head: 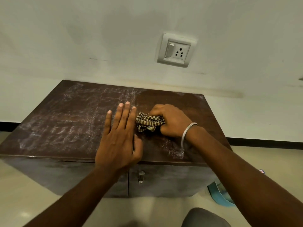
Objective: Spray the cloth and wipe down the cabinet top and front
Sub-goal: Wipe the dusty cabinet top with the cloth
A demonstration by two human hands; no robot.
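A low dark brown cabinet [68, 122] stands against the wall, its top streaked with whitish dust on the left and near the front right. My right hand [170, 120] presses a bunched brown-and-cream checked cloth [148, 122] onto the middle of the top. My left hand [119, 136] lies flat on the top just left of the cloth, fingers spread and holding nothing. The cabinet front [164, 181] has two doors and a small metal handle [141, 176]. No spray bottle is in view.
A white switch and socket plate [176, 50] sits on the wall above the cabinet. A blue-green object [219, 194] lies on the pale floor at the cabinet's right front corner. My knee [205, 217] shows at the bottom edge.
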